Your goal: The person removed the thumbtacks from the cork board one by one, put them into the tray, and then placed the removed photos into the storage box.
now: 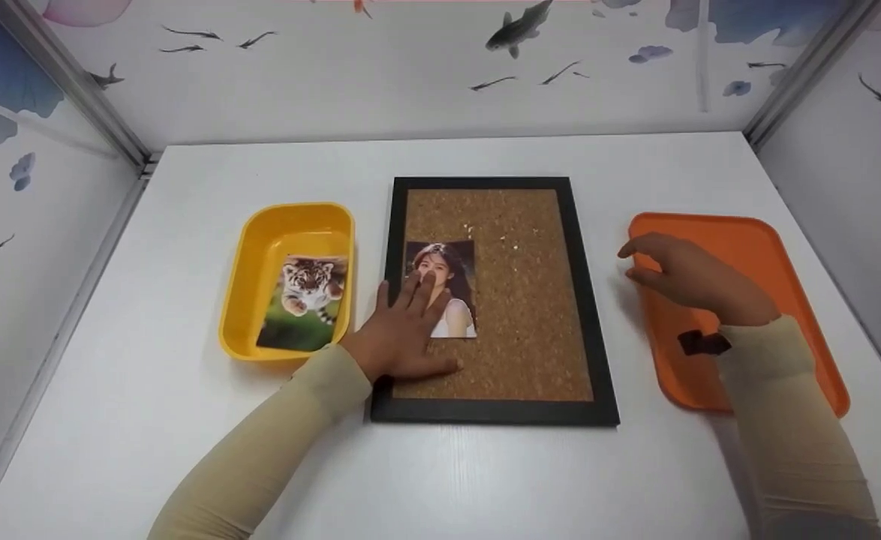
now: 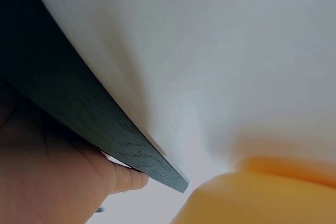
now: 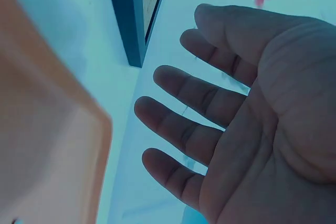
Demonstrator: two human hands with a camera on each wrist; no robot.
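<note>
My left hand lies flat with fingers spread over a portrait photo on a cork board. Its fingers cover the photo's lower left part, and the thumb rests on bare cork. In the left wrist view, part of this hand lies against the board's dark frame. My right hand hovers over the left side of an orange tray. The right wrist view shows that hand with loosely bent, parted fingers and nothing in it.
Left of the board stands a yellow tub with a tiger cub photo inside. Tiny shiny bits dot the upper cork. By the right wrist is a dark object, its kind unclear. Patterned panels enclose the white table.
</note>
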